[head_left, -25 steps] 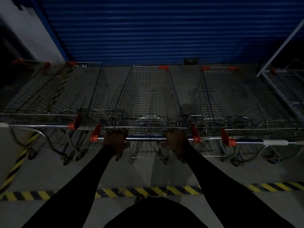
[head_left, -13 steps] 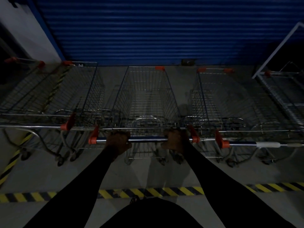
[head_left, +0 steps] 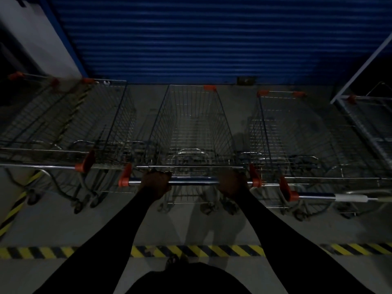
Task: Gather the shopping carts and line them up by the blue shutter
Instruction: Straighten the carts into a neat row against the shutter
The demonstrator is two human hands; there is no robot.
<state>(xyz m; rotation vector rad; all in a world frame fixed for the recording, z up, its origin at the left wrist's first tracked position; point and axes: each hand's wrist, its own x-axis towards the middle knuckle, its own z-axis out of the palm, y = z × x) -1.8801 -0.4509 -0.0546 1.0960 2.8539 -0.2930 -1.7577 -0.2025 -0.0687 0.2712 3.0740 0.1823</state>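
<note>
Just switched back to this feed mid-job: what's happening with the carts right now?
A person grips the handle of the middle cart with both hands, left hand and right hand. That cart points nose-first at the blue shutter, slotted between the left cart and the right cart. The person stands at the yellow-black floor stripe. More carts show dimly at both edges.

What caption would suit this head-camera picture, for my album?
Left hand and right hand grip the handle of the middle cart, between parked carts facing the blue shutter.
</note>
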